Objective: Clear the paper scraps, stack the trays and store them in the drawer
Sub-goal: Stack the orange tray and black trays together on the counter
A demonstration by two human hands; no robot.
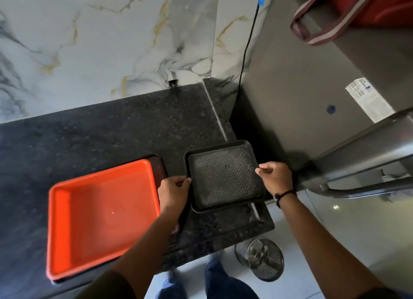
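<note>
The left hand (pixel 173 192) and right hand (pixel 276 178) each gripped a side rim of the black tray (pixel 223 175), near the surface's (pixel 100 135) right corner. The orange tray (pixel 100 220) hid most of a dark tray (pixel 159 168) beneath. Open surface lay behind.

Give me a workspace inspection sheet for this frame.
Surface: dark speckled counter, no paper scraps seen.
Job's things: black tray held at both side rims; orange tray nested on a dark tray; drawer not visible.
Clutter: nothing seen on the counter.
Grippers: left hand and right hand grip the black tray.
Cables: black cable hangs down the wall.
Surroundings: fridge, steel bin on the floor, bag on top.
</note>
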